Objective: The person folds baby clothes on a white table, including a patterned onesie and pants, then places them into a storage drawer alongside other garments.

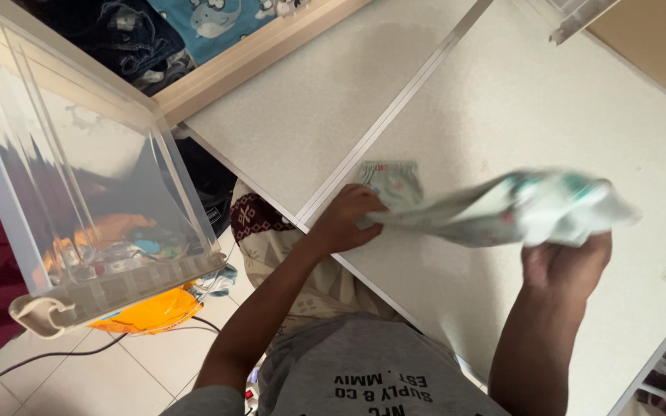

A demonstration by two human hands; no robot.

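Pale, light-green printed cloth garment [495,212] held stretched between both hands above the white speckled tabletop [502,108]. Long axis runs roughly left-right across the view, tilted slightly up toward the right end. The right end is bunched and motion-blurred, so its print and its edges cannot be made out; what kind of garment it is cannot be told for sure.

Left hand [348,219] is closed, fingers pinching the left end of the garment, near the table's front edge. Right hand [568,262] is closed around the bunched right end from below; its fingertips are hidden by the fabric.

A second small folded pale printed cloth piece [391,181] lies flat on the tabletop just behind the left hand, partly covered by it.

Clear plastic storage bin [94,192] is at left, tilted, with orange and mixed items seen dimly through its wall; they are too blurred to name. An orange-yellow bag [148,312] lies under the bin on the tiled floor [140,370], mostly hidden. A thin dark cable [40,358] runs across the floor, cut off at the left edge. Grey printed t-shirt [356,370] of the person is at the bottom, cropped.
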